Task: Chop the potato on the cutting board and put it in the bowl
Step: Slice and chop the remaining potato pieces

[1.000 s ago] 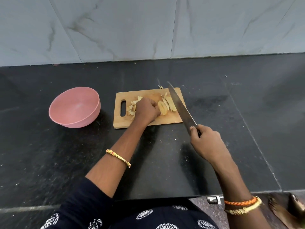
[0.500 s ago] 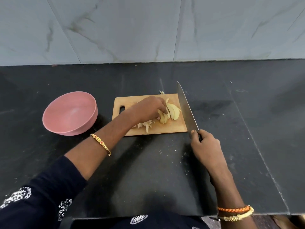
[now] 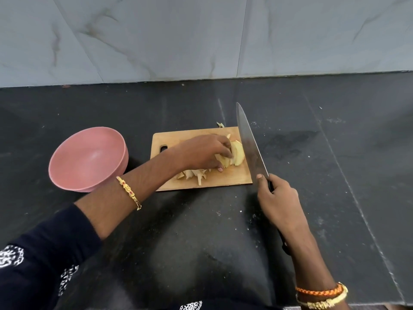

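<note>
Left hand [image 3: 201, 151] fingers curled on potato slices [image 3: 232, 156] on cutting board [image 3: 223, 180], right hand [image 3: 277, 198] gripping knife [image 3: 249, 139], pink bowl [image 3: 87, 157] on dark bench [image 3: 201, 231]

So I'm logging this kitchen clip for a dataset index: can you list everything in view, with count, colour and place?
bowl: one, pink, on the counter left of the cutting board, nothing visible inside.
cutting board: one, light wood, mid-counter, handle slot at its left end.
potato slices: a cluster, pale yellow, right part of the board, under the left fingers.
chopped potato pieces: a small heap, pale, near edge of the board.
scrap: one, pale, on the counter just behind the board.
knife: one, steel blade, along the board's right edge.
counter: one, black.
wall: grey marbled tiles, behind.
left hand: holds the slices; gold bangle.
right hand: grips the knife handle; orange and yellow bands.
</note>
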### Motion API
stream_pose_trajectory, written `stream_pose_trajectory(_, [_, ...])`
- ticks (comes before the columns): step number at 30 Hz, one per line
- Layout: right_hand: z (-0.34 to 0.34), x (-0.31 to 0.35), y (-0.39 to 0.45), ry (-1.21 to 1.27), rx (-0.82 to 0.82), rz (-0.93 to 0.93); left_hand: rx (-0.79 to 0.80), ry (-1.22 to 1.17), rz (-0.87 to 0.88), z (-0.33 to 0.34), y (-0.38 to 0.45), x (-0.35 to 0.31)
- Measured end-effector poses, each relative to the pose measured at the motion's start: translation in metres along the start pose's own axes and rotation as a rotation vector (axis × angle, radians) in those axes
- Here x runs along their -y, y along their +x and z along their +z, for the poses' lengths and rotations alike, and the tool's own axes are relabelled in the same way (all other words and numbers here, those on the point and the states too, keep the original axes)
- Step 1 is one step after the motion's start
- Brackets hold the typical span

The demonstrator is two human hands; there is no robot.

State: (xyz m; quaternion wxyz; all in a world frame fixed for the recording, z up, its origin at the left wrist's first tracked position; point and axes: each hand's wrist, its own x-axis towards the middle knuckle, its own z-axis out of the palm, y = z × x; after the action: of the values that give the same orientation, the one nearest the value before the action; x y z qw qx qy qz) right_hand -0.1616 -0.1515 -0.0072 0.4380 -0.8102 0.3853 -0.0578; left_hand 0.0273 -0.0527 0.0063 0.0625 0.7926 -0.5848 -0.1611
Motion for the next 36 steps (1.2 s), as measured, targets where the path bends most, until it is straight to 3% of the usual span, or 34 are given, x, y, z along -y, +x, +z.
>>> stream_pose_trajectory(14, [-0.002,0.009,0.008,-0.004,0.018,-0.028,0.004,-0.075,-0.036,0.007,0.004,0.001])
stream_pose_trajectory(24, [-0.003,-0.009,-0.009,-0.176,0.043,-0.027,-0.233,-0.153,-0.181,0.033,-0.013,-0.014])
stream_pose_trajectory(31, [0.006,-0.01,-0.021,-0.401,0.029,-0.034,-0.102,-0.185,-0.202,0.018,-0.013,-0.012])
stream_pose_trajectory(36, [0.011,0.001,-0.021,-0.444,0.077,-0.058,-0.157,-0.18,-0.193,0.019,-0.015,-0.011])
